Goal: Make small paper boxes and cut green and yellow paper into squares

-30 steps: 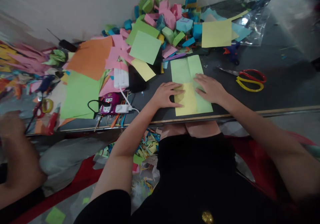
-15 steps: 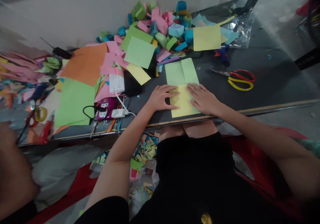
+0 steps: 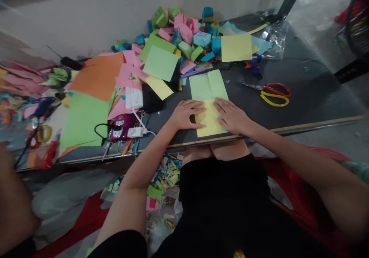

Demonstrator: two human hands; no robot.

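Note:
A yellow sheet of paper (image 3: 208,120) lies flat at the table's front edge, overlapping the lower part of a creased light green sheet (image 3: 201,87). On its left side rests my left hand (image 3: 186,114), with thumb and fingers spread apart on the paper. My right hand (image 3: 232,115) lies flat across the yellow sheet's right side, fingers stretched out. Scissors (image 3: 271,92) with one red and one yellow handle lie to the right of my right hand. Behind them sits a small blue glue gun (image 3: 254,66) with an orange part.
Folded paper pieces (image 3: 184,31) are heaped at the back. Another yellow sheet (image 3: 236,47) lies right of them. Left are orange paper (image 3: 98,75), green paper (image 3: 85,119), a purple socket block (image 3: 120,126) and a white power strip (image 3: 134,97). Someone's arm (image 3: 17,200) shows at far left.
Both hands stay spread on the yellow sheet, almost unmoved. The view has shifted slightly.

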